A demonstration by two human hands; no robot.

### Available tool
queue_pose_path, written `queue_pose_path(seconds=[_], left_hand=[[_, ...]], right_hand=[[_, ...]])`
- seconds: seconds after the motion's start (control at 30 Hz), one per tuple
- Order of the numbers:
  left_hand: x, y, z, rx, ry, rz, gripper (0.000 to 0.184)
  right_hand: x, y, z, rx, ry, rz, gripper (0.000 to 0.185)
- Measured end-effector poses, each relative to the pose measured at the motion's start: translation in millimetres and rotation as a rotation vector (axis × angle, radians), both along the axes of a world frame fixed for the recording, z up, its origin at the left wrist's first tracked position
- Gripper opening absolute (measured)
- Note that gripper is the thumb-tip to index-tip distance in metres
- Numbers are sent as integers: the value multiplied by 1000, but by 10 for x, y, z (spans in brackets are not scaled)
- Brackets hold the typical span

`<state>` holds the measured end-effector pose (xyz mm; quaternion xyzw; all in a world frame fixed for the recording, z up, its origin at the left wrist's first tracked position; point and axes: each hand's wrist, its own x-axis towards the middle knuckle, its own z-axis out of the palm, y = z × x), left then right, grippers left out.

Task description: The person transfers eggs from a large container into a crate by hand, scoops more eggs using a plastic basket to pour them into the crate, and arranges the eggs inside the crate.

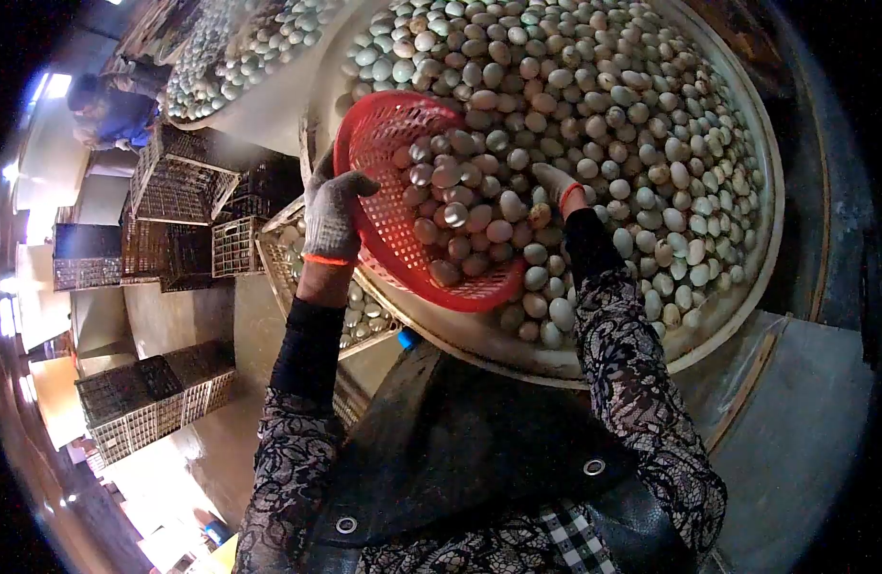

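Observation:
My left hand (pixel 332 212), in a grey knit glove with an orange cuff, grips the rim of a red plastic basket (pixel 369 143) with a pierced wall. The basket lies tilted on its side among the eggs, its mouth toward the right, and several eggs (pixel 455 196) sit inside it. My right hand (pixel 556 184), also gloved, reaches into the eggs at the basket's open side. Its fingers are partly sunk among them, so what they hold, if anything, is hidden. Pale green and whitish eggs (pixel 642 143) fill the big round tub (pixel 771 206) beneath both hands.
A second tub of eggs (pixel 235 72) stands at the upper left. Slatted plastic crates (pixel 178 177) are stacked on the left, with more crates (pixel 154 397) lower down. A crate holding eggs (pixel 364 320) sits below the tub's left edge. Another person (pixel 116 110) is at the far left.

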<state>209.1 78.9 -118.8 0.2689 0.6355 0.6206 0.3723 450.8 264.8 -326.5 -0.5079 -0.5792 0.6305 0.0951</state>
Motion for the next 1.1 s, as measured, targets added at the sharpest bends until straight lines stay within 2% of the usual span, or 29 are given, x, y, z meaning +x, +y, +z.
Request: queue_pose_path(seconds=[0.4,0.47,0.5,0.57,0.6,0.67,0.73,0.77,0.8,0.83,0.9,0.97,1.0,1.03,1.1], left_hand=[[-73,-41,-2,-37,30,-14,61],[-64,-46,15,-14,-40,26,59],[-162,-70,-63,-14,60,-34,57],[-397,-122,-286,-32,98,-22,57],[-369,-100,-211,-55,128,-11,56],[-243,-126,-73,-27,28,-2,58],[-159,-139,21,48,-159,42,62],[-158,-145,39,70,-140,-5,52],[-189,-162,5,71,-139,-6,52],[-235,-189,-59,71,-97,-13,53],[-231,-204,-71,74,-53,-15,54],[-130,-187,-9,121,-150,-2,56],[-135,-189,-7,119,-150,-3,56],[-150,-193,-3,101,-104,-19,57],[-142,-189,18,85,-57,-34,58]], right_hand=[[68,118,-74,-412,250,-68,41],[64,147,-87,-461,281,-78,43],[69,156,-83,-488,298,-85,43],[81,162,-60,-553,347,-112,45],[95,175,-104,-591,381,-134,46],[127,196,-196,-665,485,-196,48],[174,307,-648,-731,653,-273,47],[203,351,-814,-792,820,-347,46],[219,366,-802,-790,821,-347,46],[234,393,-783,-1196,1171,-694,47],[242,419,-745,-1599,1503,-1058,48],[236,413,-717,-1488,1425,-998,47],[222,404,-664,-1253,1249,-822,46],[185,383,-619,-886,934,-521,46],[118,374,-426,-442,511,-228,45]])
